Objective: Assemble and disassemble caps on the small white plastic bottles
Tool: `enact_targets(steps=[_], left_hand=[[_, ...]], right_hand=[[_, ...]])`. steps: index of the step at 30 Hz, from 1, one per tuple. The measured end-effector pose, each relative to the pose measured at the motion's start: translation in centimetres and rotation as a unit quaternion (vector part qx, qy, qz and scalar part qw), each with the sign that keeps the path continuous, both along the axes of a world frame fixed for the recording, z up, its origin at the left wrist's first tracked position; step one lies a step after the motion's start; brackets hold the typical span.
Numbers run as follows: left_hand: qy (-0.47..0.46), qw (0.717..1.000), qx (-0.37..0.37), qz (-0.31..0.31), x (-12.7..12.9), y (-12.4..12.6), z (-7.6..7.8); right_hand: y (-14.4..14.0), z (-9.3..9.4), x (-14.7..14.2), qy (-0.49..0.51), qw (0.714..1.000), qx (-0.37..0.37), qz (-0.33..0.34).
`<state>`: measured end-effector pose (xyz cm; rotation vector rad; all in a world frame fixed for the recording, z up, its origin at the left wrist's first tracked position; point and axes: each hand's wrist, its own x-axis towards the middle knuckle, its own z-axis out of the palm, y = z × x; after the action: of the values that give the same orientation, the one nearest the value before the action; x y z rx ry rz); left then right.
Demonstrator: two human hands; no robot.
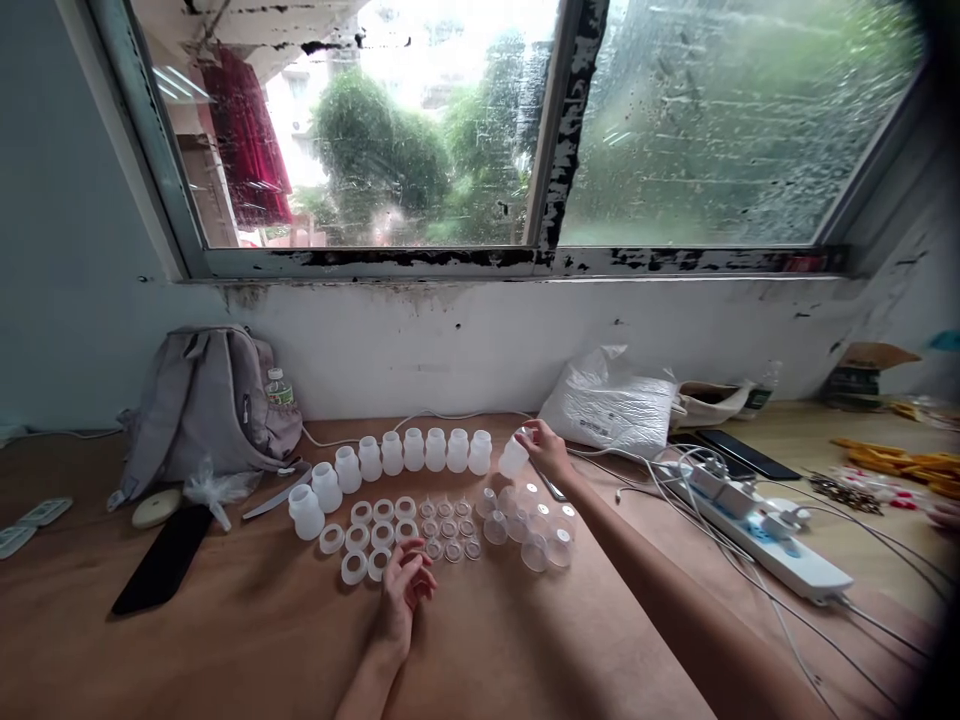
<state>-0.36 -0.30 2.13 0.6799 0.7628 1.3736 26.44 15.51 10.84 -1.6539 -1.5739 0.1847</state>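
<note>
My right hand (547, 450) reaches far across the wooden table (487, 650) and grips a small white plastic bottle (514, 456) at the right end of a curved row of white bottles (390, 455). My left hand (403, 590) rests on the table with fingers loosely curled, holding nothing, just right of a group of white rings (367, 535). Small clear nipples (448, 528) and clear caps (536, 525) lie between the two hands.
A grey backpack (206, 405) leans on the wall at left, with a black phone (163, 558) in front of it. A white plastic bag (611, 400) lies at the back right. A white power strip (772, 545) with cables sits at right.
</note>
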Motion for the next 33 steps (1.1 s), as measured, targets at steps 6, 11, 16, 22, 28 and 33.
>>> enact_targets(steps=[6, 11, 16, 22, 28, 33], left_hand=[[0.102, 0.990, 0.050, 0.084, -0.2, 0.2, -0.5], [0.364, 0.891, 0.171, 0.210, -0.5, -0.6, 0.4], [0.471, 0.820, 0.210, 0.250, -1.8, 0.0, 0.6], [0.657, 0.668, 0.184, 0.296, -3.7, 0.9, -0.5], [0.757, 0.586, 0.121, 0.262, -3.2, 0.2, -0.3], [0.781, 0.564, 0.099, 0.247, -2.5, -0.1, -1.1]], right_hand=[[2.1, -1.0, -0.9, -0.019, 1.000, -0.014, 0.016], [2.7, -1.3, -1.2, -0.022, 0.999, -0.008, 0.026], [1.7, -0.9, -1.5, -0.022, 0.999, 0.023, 0.029], [-4.4, -1.7, -4.8, -0.029, 0.984, 0.147, 0.092], [-11.3, -8.6, -9.4, -0.048, 0.980, -0.070, 0.182], [-12.3, -10.9, -9.6, -0.039, 0.987, -0.054, 0.148]])
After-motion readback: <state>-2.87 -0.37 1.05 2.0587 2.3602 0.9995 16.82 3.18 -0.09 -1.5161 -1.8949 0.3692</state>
